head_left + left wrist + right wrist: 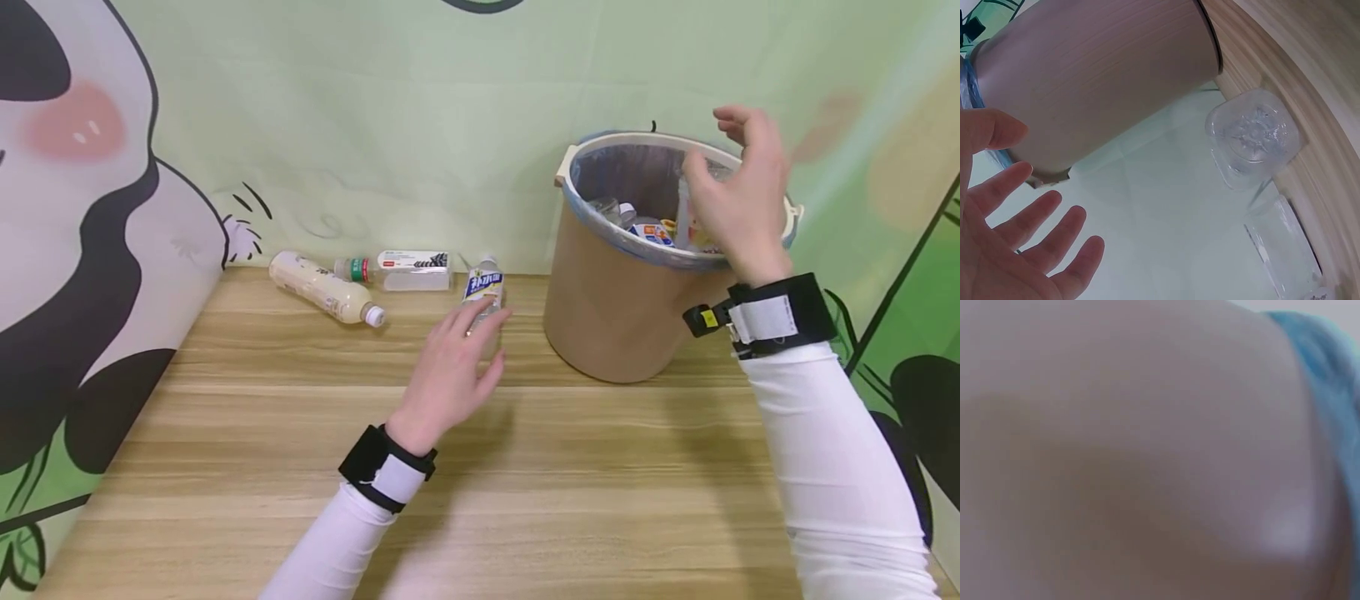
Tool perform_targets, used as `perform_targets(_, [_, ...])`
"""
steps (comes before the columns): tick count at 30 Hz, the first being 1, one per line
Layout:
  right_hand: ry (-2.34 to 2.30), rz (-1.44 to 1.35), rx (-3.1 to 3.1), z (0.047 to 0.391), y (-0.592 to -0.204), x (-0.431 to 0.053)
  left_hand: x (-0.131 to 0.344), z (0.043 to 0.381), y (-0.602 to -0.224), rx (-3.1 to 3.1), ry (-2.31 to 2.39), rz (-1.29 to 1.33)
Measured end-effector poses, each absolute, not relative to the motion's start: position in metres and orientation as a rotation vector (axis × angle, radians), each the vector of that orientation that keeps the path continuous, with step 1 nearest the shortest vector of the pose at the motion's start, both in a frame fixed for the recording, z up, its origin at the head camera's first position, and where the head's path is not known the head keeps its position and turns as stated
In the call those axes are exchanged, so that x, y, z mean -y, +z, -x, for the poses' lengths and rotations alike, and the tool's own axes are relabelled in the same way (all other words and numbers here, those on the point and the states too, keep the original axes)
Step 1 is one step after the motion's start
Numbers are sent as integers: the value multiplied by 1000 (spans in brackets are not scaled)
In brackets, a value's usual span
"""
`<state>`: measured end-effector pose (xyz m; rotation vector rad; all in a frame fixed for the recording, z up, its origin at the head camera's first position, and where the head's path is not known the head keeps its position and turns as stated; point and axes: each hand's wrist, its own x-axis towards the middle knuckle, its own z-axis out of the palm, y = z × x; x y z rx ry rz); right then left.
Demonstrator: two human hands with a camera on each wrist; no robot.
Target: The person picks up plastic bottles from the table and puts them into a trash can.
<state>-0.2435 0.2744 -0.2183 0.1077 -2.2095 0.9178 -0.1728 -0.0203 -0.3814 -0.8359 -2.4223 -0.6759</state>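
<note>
My left hand (pixel 447 373) reaches over the wooden surface with its fingers spread, close to a clear plastic bottle (pixel 483 282) with a blue and white label. Its fingertips overlap that bottle in the head view; in the left wrist view the hand (pixel 1019 240) is empty and apart from the bottle's clear base (pixel 1257 134). Above the right side of a brown trash bin (pixel 615 308) is my right hand (pixel 742 196), thumb and fingers parted around nothing. Several bottles and wrappers, one a clear bottle with a blue and orange label (pixel 651 232), lie inside the bin.
To the left, a cream-coloured bottle (pixel 318 287) with a white cap lies on its side. Beside it lies a clear bottle (pixel 415 271) with a white label, near a green label (pixel 359 269). A printed cloth backdrop (pixel 405 142) rises right behind them.
</note>
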Motion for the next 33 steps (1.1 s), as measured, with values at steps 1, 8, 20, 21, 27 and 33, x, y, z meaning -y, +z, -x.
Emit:
perform_targets(1, [928, -119, 2198, 242, -219, -272, 21, 173, -382, 2423, -679, 831])
perform_targets(8, [977, -195, 2151, 226, -223, -246, 29, 171, -381, 2439, -705, 771])
perform_targets(20, [1093, -524, 2003, 178, -237, -175, 44, 175, -383, 2456, -646, 688])
perform_targets(21, [1122, -551, 1991, 176, -241, -170, 46, 176, -383, 2461, -641, 682])
perform_targets(27, [1259, -659, 1997, 165, -273, -142, 54, 178, -385, 2483, -603, 640])
perform_targets(33, [1524, -580, 2103, 164, -321, -125, 60, 179, -389, 2496, -563, 614])
